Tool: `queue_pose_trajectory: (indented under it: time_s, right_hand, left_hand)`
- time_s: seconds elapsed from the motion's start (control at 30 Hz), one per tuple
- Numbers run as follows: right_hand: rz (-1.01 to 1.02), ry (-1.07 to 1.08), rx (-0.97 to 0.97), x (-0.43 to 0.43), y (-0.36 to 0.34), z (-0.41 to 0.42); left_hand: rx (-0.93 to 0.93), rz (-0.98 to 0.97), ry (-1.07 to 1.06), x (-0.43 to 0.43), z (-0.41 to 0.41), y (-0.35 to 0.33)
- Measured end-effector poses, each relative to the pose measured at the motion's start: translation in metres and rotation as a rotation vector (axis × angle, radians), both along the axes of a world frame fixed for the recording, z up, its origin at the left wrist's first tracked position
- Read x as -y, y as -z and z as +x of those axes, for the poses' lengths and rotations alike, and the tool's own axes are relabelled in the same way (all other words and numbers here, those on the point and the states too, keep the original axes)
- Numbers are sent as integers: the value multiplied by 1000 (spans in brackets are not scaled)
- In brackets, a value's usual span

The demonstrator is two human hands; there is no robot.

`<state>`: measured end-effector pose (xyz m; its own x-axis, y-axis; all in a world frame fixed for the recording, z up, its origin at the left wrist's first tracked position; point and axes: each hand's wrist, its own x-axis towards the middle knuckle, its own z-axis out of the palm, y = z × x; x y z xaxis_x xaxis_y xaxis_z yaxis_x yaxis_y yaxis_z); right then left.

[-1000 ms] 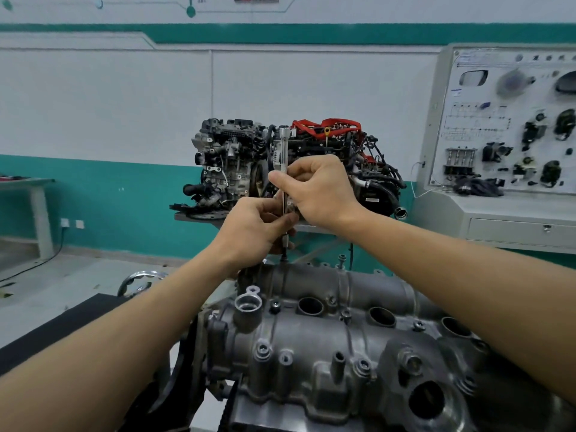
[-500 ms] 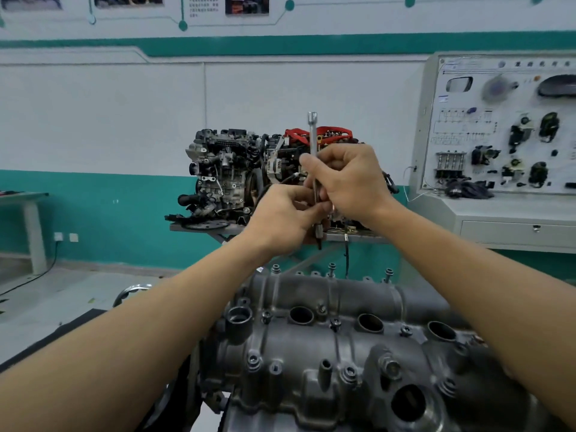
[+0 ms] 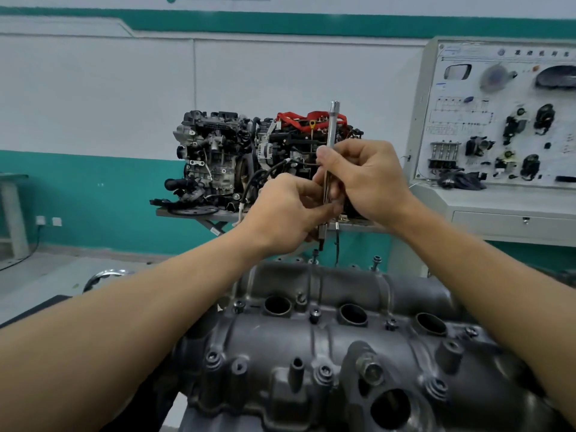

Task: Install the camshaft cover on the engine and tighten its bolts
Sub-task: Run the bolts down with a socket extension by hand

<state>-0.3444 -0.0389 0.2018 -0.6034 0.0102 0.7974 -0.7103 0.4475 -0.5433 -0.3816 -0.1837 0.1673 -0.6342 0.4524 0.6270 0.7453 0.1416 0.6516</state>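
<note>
**Camshaft cover**: a grey cast-metal part, matt and ribbed, with round open wells in a row and raised bolt bosses. It is sitting on the engine in the near foreground, beneath both forearms. Most bolts are showing heads low in their bosses.

**Raised bolt**: a dark, slim bolt standing proud at the cover's far edge, with a second raised bolt to its right. Both are probably waiting to be run down.

**Extension bar**: a long, round, polished chrome bar with a squared top. It is being held upright, its dark lower tip hanging just above the raised bolt and apart from it, seemingly to line the bit up with the head.

**Right hand**: the fingers are curling round the mid-shaft and the thumb is pressing on it, steadying the bar vertically.

**Left hand**: the fingertips are pinching the lower shaft, apparently guiding the tip.

**Background:** a display engine with red hoses is standing on a stand, beside a white training panel.
</note>
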Motion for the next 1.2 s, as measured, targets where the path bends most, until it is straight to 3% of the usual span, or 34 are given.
queue_pose_trajectory:
  time_s: [0.23, 0.87, 1.2]
  right_hand:
    - [0, -32, 18, -1, 0, 2]
    - [-31, -32, 104, -1, -3, 6]
    - [103, 57, 139, -3, -6, 8]
  left_hand:
    - [-81, -21, -28, 2, -2, 0]
    - [-57, -15, -20, 0, -4, 1]
    - [-41, -44, -9, -1, -6, 2]
